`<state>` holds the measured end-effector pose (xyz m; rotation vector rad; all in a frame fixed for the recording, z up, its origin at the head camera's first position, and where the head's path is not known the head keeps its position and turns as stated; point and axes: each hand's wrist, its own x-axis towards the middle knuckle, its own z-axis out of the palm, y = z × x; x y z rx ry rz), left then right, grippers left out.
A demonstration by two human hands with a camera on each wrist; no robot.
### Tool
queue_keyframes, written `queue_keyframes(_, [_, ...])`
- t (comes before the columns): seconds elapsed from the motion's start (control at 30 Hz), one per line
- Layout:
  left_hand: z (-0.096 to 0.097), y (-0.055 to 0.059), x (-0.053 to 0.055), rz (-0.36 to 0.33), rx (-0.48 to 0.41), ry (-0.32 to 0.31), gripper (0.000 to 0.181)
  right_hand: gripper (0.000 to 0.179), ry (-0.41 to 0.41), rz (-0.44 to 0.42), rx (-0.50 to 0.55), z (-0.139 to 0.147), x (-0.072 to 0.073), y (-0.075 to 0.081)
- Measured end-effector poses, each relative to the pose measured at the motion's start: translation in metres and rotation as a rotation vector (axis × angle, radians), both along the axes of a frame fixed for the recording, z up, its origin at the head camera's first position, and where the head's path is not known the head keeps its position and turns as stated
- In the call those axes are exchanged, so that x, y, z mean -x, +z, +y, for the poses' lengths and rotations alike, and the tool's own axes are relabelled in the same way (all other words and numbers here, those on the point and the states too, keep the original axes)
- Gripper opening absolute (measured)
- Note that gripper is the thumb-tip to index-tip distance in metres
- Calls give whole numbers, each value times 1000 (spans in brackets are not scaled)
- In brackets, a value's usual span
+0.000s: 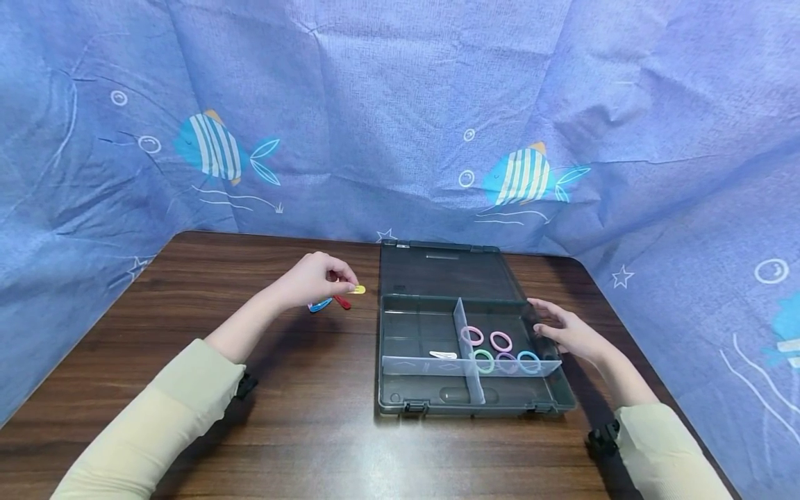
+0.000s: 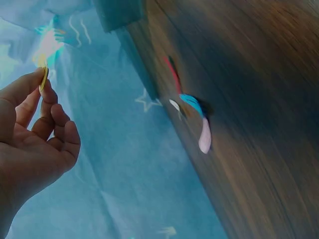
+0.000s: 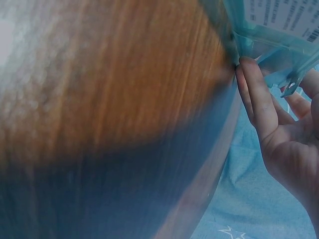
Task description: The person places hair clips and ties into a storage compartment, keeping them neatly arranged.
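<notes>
My left hand (image 1: 319, 279) pinches a yellow snap hair clip (image 1: 359, 289) between thumb and fingertips, raised over the table. Below it lie a red hair clip (image 1: 342, 302) and a blue one (image 1: 321, 305); the left wrist view also shows a pink clip (image 2: 205, 137) and a small white one (image 2: 174, 105). My right hand (image 1: 571, 335) holds the right wall of a dark, see-through divided box (image 1: 478, 410), thumb at the rim and fingers along the outside. A white hair clip (image 1: 443, 355) lies in the box's back left compartment.
Several hair ties, among them a pink one (image 1: 501, 342) and a blue one (image 1: 528, 362), lie in the back right compartment. Clear dividers (image 1: 431, 367) cross the box. Its lid (image 1: 444, 271) lies folded back toward the blue curtain (image 1: 400, 125) behind the wooden table (image 1: 312, 430).
</notes>
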<state>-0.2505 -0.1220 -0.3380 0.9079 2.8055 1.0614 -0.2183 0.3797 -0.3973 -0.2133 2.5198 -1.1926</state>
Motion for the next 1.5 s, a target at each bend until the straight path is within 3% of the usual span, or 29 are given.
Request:
queue_keyframes(0.43, [35, 11, -3, 14, -34, -111, 3, 60, 9, 4, -1, 0, -1, 1])
queue_keyframes(0.77, [64, 12, -5, 1, -63, -172, 5, 61, 20, 13, 1, -1, -2, 1])
queue_keyframes(1.07, [87, 3, -2, 11, -56, -228, 5, 61, 14, 7, -4, -1, -1, 1])
queue_keyframes(1.23, [100, -4, -2, -18, -71, -258, 5, 61, 16, 4, 1, 0, -1, 0])
queue_keyframes(1.5, [116, -19, 3, -49, -51, -259, 4, 61, 10, 3, -23, 1, 0, 1])
